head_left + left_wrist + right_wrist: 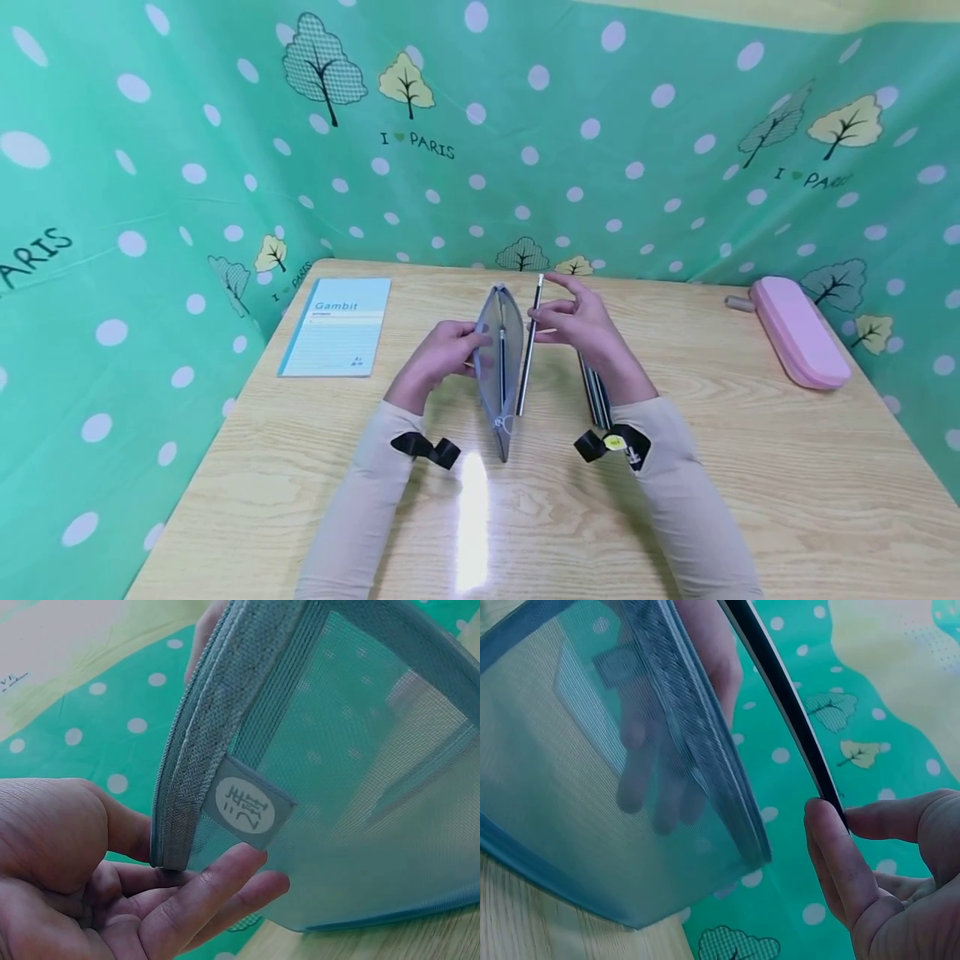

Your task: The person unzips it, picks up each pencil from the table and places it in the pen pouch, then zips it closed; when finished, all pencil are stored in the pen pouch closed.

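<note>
Left hand pinches the side of a translucent grey-blue mesh zip pouch, thumb on one face, fingers on the other. Pouch is mid-worktop, set edge-up, zip mouth parted; one dark pencil already sits inside. Right hand grips a slim black-and-silver striped pencil with a white end, thumb and fingers near its far end. That pencil is outside, just right of the pouch; we can't tell from the head view if they touch, but the right wrist view shows a gap.

Step in hand, as we read it: working the striped pencil at the pouch mouth; in or out, we can't say. To do it well, we'd have the left hand spread the mouth wider and steady the soft mesh, which may fold. We'd line the pencil up with the pouch's long side and bring the free end past the zip first, clear of the teeth. Too tight a grip near one end could let it swing.

More dark striped pencils lie by the right wrist, so we'd mind that sleeve.
</note>
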Available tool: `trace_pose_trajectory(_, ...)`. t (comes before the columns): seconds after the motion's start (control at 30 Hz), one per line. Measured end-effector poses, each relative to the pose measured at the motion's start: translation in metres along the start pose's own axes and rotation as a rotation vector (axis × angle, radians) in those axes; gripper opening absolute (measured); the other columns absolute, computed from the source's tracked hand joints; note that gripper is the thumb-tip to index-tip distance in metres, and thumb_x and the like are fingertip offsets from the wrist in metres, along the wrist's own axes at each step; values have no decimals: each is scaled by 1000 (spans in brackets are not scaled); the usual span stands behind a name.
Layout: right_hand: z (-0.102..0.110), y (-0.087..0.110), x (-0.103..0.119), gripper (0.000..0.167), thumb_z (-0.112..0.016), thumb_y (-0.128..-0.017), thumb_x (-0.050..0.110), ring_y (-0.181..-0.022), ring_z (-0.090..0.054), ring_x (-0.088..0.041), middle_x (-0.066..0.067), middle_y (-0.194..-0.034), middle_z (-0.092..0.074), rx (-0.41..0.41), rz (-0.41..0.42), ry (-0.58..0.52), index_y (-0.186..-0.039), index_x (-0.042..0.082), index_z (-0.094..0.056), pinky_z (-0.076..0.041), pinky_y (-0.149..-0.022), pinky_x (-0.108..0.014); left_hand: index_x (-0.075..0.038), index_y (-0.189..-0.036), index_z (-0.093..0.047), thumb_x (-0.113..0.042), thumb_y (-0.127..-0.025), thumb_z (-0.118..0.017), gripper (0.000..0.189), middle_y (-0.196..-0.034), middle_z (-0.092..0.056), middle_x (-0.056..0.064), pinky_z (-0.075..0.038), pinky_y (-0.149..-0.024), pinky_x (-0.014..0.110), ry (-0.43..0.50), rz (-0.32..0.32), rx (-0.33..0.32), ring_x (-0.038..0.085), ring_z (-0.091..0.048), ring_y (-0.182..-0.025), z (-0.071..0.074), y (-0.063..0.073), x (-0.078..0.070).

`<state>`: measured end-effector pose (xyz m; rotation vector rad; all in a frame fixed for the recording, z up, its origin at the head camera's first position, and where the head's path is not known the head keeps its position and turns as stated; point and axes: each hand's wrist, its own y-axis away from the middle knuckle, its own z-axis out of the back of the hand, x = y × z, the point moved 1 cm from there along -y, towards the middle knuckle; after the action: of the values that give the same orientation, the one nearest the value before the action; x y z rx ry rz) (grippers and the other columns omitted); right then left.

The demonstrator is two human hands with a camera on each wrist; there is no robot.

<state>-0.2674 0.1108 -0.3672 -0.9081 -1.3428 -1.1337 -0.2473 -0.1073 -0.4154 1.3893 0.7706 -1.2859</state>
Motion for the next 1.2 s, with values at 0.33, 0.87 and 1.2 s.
trace_pose_trajectory(0.33,-14,-5,-2,73,-64,-95,-8,-78,-71,-17,-22,-107,-68,19,11,14,-160,7,-33,-66,-75,-29,8,-135,-62,-14,-106,-54,37,-128,-67,27,-66,-77,36,7,1,10,37,-74,-104,-1,-2,-1)
trace_pose_trajectory(0.87,-28,-12,1,74,-66,-96,-6,-76,-70,-16,-25,-111,-67,6,-18,13,-161,10,-33,-66,-74,-29,6,-132,-65,-13,-106,-53,34,-122,-69,25,-66,-75,34,-18,12,-11,28,-73,-97,-2,-3,1)
trace_pose_trajectory(1.2,-33,-15,0,73,-64,-96,-9,-77,-69,-15,-24,-107,-67,17,-8,53,-160,10,-34,-66,-72,-29,5,-134,-64,-14,-107,-52,35,-125,-68,25,-66,-76,35,-20,18,-6,30,-73,-99,0,-3,-1)
